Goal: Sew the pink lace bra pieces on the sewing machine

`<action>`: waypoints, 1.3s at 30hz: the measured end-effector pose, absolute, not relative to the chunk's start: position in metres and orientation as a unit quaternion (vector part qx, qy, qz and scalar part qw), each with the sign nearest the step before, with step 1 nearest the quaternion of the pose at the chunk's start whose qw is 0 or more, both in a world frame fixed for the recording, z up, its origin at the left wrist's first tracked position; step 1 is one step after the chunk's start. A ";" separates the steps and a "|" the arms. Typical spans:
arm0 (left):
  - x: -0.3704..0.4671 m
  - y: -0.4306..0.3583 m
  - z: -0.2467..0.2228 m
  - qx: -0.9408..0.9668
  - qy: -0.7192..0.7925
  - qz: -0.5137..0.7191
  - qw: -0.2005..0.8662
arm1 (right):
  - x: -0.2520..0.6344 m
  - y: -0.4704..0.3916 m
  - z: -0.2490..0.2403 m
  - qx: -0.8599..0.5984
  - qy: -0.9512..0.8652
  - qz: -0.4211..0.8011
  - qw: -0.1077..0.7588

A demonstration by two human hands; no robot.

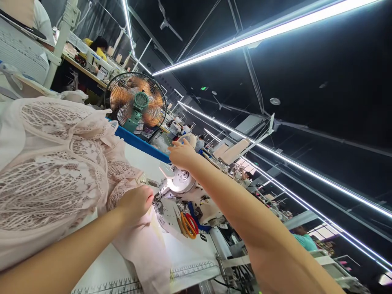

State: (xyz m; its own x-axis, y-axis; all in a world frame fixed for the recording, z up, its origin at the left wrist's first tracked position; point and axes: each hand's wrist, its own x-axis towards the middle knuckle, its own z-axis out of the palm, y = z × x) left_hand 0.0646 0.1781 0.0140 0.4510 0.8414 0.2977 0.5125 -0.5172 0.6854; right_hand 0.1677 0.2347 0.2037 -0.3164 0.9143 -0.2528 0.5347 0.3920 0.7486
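Observation:
The view is strongly tilted. My left hand (134, 203) is closed on the edge of a pale pink lace garment (58, 183), right beside the needle area of a white sewing machine (211, 210). The garment has lace cups and spreads over the left of the table, with a plain strip hanging toward the front. Over the machine's lit head, my right hand (183, 154) is raised with its fingers stretched out, near a round cream-coloured part (190, 140). Whether it touches that part I cannot tell. Orange-handled scissors (187, 225) and a red-handled tool (193, 222) lie on the machine bed.
Behind the table's blue edge (141, 143) stands a large fan (136, 102) with blurred blades. A printed measuring scale (192, 269) runs along the table's front. Other sewing stations and people are farther back, one person in yellow (101, 53). Thread cones (234, 152) stand beyond my right arm.

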 end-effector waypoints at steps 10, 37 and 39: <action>0.060 0.181 0.018 0.804 0.427 0.321 0.262 | 0.155 0.231 0.222 0.454 0.746 0.271 0.405; 0.061 0.183 0.015 0.806 0.430 0.315 0.258 | 0.160 0.215 0.231 0.422 0.746 0.276 0.435; 0.061 0.184 0.015 0.808 0.429 0.309 0.259 | 0.161 0.218 0.226 0.425 0.742 0.276 0.440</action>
